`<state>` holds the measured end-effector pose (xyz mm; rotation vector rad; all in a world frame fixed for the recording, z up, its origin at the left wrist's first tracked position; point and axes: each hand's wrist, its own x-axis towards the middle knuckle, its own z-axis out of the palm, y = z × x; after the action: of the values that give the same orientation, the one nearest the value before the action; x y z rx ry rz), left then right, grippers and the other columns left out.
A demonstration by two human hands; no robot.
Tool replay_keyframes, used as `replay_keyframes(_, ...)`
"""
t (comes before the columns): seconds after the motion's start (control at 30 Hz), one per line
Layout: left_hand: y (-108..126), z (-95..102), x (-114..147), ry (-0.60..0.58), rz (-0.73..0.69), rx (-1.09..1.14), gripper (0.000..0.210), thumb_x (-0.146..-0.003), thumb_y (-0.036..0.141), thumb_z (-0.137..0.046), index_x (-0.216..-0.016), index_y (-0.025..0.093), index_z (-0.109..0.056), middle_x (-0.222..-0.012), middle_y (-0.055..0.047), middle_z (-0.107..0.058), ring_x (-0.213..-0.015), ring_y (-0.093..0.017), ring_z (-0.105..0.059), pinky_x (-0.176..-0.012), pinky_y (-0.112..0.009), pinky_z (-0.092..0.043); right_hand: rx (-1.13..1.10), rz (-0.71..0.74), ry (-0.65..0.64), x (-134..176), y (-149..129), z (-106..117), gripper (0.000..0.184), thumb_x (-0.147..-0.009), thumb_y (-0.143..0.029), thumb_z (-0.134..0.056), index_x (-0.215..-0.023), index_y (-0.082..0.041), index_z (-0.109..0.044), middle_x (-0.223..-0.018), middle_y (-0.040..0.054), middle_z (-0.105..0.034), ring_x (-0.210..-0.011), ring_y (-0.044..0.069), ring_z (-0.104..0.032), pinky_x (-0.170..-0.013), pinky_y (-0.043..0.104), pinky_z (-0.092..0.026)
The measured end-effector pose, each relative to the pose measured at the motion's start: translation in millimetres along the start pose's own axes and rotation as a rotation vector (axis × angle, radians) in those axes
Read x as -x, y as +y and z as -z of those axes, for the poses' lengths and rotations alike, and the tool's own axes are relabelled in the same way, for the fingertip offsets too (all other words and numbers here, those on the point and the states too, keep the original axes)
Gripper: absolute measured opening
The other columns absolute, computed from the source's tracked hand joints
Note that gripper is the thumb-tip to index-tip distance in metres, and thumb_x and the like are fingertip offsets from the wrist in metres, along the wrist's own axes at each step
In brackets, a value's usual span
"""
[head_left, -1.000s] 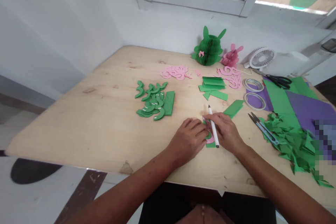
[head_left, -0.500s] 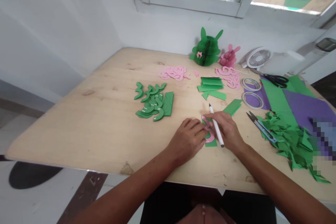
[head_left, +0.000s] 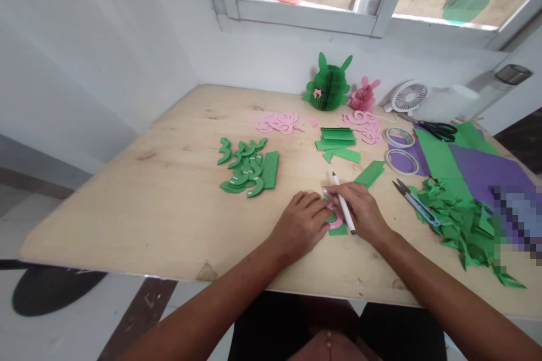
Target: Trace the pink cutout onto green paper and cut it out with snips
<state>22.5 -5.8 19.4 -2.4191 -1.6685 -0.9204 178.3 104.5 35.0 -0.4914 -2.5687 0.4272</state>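
Note:
A pink wavy paper cutout (head_left: 336, 219) lies on a green paper strip (head_left: 338, 231) near the front of the table. Palm down, my left hand (head_left: 301, 223) holds the cutout against the strip from its left side, with bent fingers. My right hand (head_left: 362, 206) is closed around a white marker pen (head_left: 345, 208) and rests on the right of the cutout. The pen's dark far end points up and away, and its other end points toward me. Both hands cover parts of the cutout and strip.
Green wavy cutouts (head_left: 243, 172) are piled left, pink cutouts (head_left: 277, 123) farther back. Green strips (head_left: 337, 136) lie ahead. To the right are tape rolls (head_left: 401, 162), snips (head_left: 417, 203), green scraps (head_left: 461, 225) and black scissors (head_left: 438, 130). Paper figures (head_left: 328, 90) and a fan (head_left: 409, 96) stand behind.
The view has shifted slightly, so things on the table sit a little differently in the picture. Both hands keep nearly the same place and hold, with the marker pen still in my right hand.

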Motion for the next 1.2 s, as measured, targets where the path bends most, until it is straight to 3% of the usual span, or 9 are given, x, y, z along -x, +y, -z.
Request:
replay_keyframes(0.53, 0, 0.0, 0, -0.013, -0.006, -0.010, 0.016, -0.089, 0.024, -0.051, -0.099, 0.017, -0.061, -0.101, -0.006, -0.067, -0.104, -0.023, -0.054, -0.090, -0.041, -0.042, 0.160, 0.122, 0.043, 2, 3, -6, 0.033, -0.088, -0.011, -0.049, -0.117, -0.020, -0.060, -0.093, 0.0106, -0.071, -0.093, 0.026, -0.061, -0.077, 0.040, -0.045)
replay_keyframes(0.93, 4, 6.6, 0, -0.009, -0.017, -0.074, 0.013, -0.088, 0.022, -0.051, -0.088, 0.018, -0.063, -0.098, -0.006, -0.068, -0.100, -0.021, -0.057, -0.094, -0.043, -0.040, 0.171, 0.119, 0.043, 2, 2, -7, 0.030, -0.087, -0.012, -0.053, -0.115, -0.019, -0.061, -0.087, 0.0087, -0.071, -0.092, 0.026, -0.061, -0.074, 0.038, -0.044)
replay_keyframes(1.2, 13, 10.7, 2, -0.021, -0.018, -0.102, 0.014, -0.088, 0.019, -0.050, -0.094, 0.017, -0.063, -0.093, -0.005, -0.068, -0.095, -0.020, -0.058, -0.094, -0.042, -0.041, 0.168, 0.099, 0.032, 3, 2, -8, 0.028, -0.089, -0.015, -0.053, -0.116, -0.020, -0.060, -0.088, 0.0085, -0.072, -0.093, 0.026, -0.060, -0.075, 0.037, -0.042)
